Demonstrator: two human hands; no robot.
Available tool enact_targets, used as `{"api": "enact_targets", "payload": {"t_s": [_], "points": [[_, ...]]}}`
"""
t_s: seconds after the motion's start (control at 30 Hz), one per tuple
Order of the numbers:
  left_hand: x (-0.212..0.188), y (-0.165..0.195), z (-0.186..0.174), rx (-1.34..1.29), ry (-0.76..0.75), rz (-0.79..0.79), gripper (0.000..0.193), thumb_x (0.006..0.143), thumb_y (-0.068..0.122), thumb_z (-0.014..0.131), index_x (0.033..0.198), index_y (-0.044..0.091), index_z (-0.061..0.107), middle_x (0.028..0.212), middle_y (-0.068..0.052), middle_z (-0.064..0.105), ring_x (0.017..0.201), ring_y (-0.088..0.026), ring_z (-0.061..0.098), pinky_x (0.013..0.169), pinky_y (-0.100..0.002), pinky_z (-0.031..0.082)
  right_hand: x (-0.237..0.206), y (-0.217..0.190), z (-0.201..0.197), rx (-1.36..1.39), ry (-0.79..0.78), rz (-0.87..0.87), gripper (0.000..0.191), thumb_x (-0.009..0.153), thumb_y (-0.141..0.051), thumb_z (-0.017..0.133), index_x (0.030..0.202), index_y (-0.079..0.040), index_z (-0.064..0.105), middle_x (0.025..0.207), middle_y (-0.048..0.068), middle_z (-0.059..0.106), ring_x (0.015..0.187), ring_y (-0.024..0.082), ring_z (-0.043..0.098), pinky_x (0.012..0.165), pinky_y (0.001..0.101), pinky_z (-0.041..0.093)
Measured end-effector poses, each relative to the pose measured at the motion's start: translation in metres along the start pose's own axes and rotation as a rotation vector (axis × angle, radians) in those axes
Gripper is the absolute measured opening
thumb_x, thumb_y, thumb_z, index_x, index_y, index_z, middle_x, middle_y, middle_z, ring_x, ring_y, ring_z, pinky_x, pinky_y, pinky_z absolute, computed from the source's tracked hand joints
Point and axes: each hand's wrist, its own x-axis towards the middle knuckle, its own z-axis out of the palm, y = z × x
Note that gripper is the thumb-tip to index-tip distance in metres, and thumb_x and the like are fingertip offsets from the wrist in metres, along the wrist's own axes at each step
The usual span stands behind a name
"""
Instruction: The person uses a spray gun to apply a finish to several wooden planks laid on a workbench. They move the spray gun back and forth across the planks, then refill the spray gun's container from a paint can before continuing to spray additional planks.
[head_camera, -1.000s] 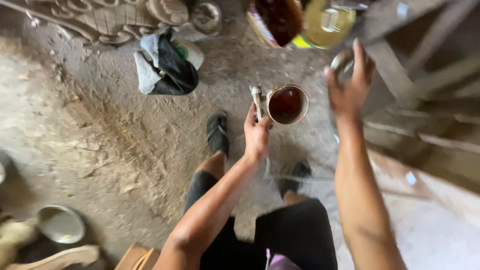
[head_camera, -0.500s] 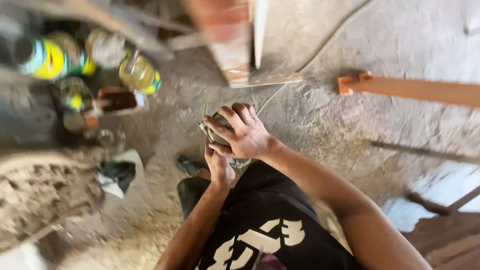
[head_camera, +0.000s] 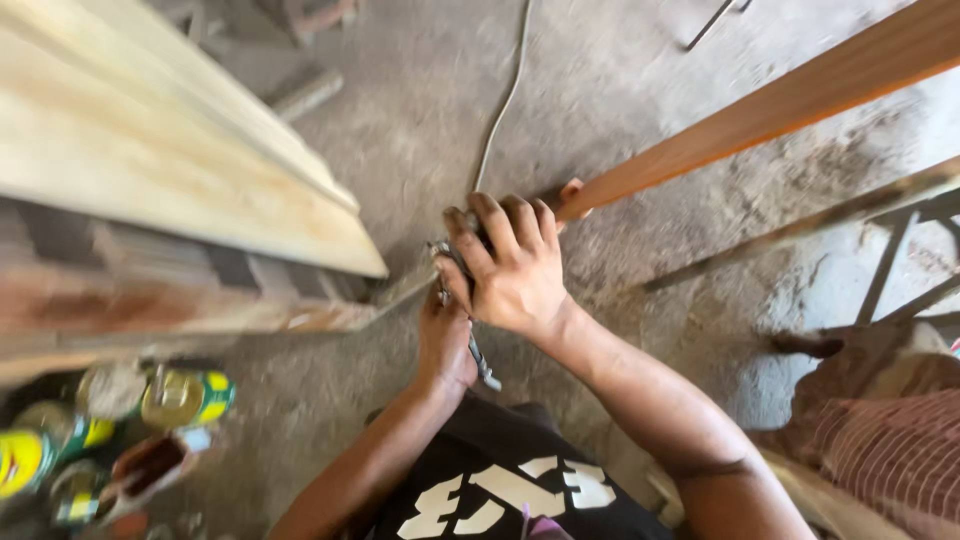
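My right hand (head_camera: 512, 268) lies palm-down over the top of a small metal tin (head_camera: 441, 256), hiding most of it. My left hand (head_camera: 446, 340) grips the tin from below and also holds a thin metal tool (head_camera: 484, 368), whose end sticks out toward my body. Both hands are pressed together in front of my black printed shirt (head_camera: 510, 490). The tin's contents are hidden.
Pale wooden planks (head_camera: 150, 150) lie at the left, and a reddish-brown wooden strip (head_camera: 780, 110) runs up to the right. A cable (head_camera: 500, 110) crosses the dusty floor. Several paint tins (head_camera: 180, 400) stand at lower left. A metal frame (head_camera: 890, 260) and striped cloth (head_camera: 880, 440) are at the right.
The view swung around. Earlier my left hand held an open tin of dark red liquid with my right hand raised apart. Now my right hand covers the tin's top.
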Motion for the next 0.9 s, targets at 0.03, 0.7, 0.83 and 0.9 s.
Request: {"api": "enact_targets", "payload": {"t_s": [0.03, 0.7, 0.83, 0.9], "points": [[0.01, 0.002, 0.016, 0.027, -0.017, -0.011, 0.037, 0.101, 0.025, 0.055, 0.133, 0.008, 0.056, 0.114, -0.005, 0.068, 0.099, -0.011, 0.066, 0.084, -0.03, 0.053, 0.006, 0.011, -0.006, -0.027, 0.021, 0.033, 0.048, 0.101, -0.044, 0.07, 0.135, -0.009, 0.069, 0.136, 0.016, 0.061, 0.119, 0.037, 0.057, 0.104, 0.0544, 0.042], [0.384, 0.078, 0.28, 0.363, -0.353, -0.157, 0.032, 0.09, 0.025, 0.076, 0.11, 0.003, 0.063, 0.088, -0.006, 0.061, 0.075, -0.015, 0.061, 0.061, -0.033, 0.051, 0.103, 0.33, 0.151, 0.973, -0.06, 0.874, 0.092, 0.073, 0.001, 0.079, 0.152, -0.006, 0.033, 0.122, 0.013, 0.054, 0.106, 0.024, 0.061, 0.084, 0.0375, 0.055], [0.446, 0.073, 0.341, 0.44, -0.415, -0.154, 0.024, 0.087, 0.023, 0.076, 0.098, 0.003, 0.069, 0.085, -0.01, 0.067, 0.073, -0.022, 0.064, 0.058, -0.039, 0.053, 0.145, 0.405, 0.177, 1.167, 0.073, 0.842, 0.079, 0.081, 0.007, 0.076, 0.149, -0.003, 0.035, 0.122, 0.013, 0.063, 0.106, 0.019, 0.065, 0.087, 0.0299, 0.058], [0.475, 0.082, 0.359, 0.629, -0.491, -0.066, 0.029, 0.089, 0.029, 0.076, 0.103, 0.004, 0.071, 0.095, -0.01, 0.073, 0.086, -0.02, 0.069, 0.071, -0.034, 0.057, 0.17, 0.438, 0.188, 1.004, 0.094, 0.797, 0.069, 0.085, 0.007, 0.069, 0.147, -0.001, 0.041, 0.119, 0.012, 0.065, 0.101, 0.018, 0.067, 0.081, 0.0305, 0.059]]}}
